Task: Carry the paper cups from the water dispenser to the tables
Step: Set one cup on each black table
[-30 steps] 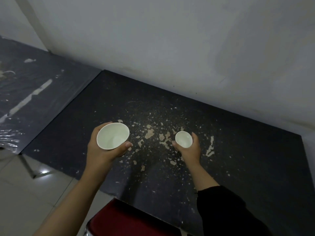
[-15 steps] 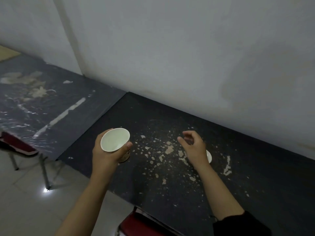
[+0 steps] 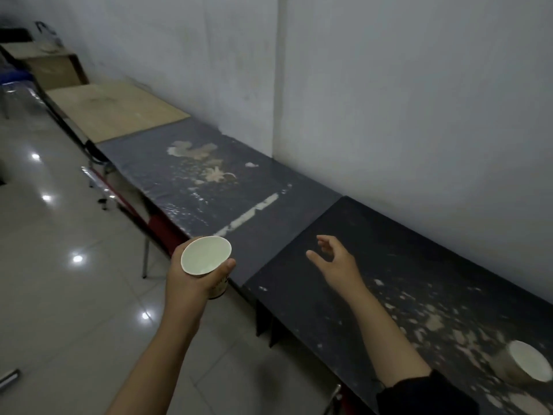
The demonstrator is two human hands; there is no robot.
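Observation:
My left hand [image 3: 191,280] grips a white paper cup [image 3: 206,260] upright, held over the floor just off the front edge of the tables. My right hand [image 3: 336,263] hovers open above the black table [image 3: 374,265], fingers spread and empty. A second white paper cup [image 3: 523,365] stands on that black table at the far right, among pale flaked patches, well apart from my right hand.
A row of tables runs along the white wall: a dark scuffed one [image 3: 209,187] with a pale stripe, then a light wooden one [image 3: 113,110] farther left. Red chair seats [image 3: 163,227] sit tucked under the front edges. Glossy tiled floor [image 3: 59,280] spreads to the left.
My right hand let go of its cup, which now stands on the black table, and drew away leftward. The view swung left along the tables; my left hand still carries its cup.

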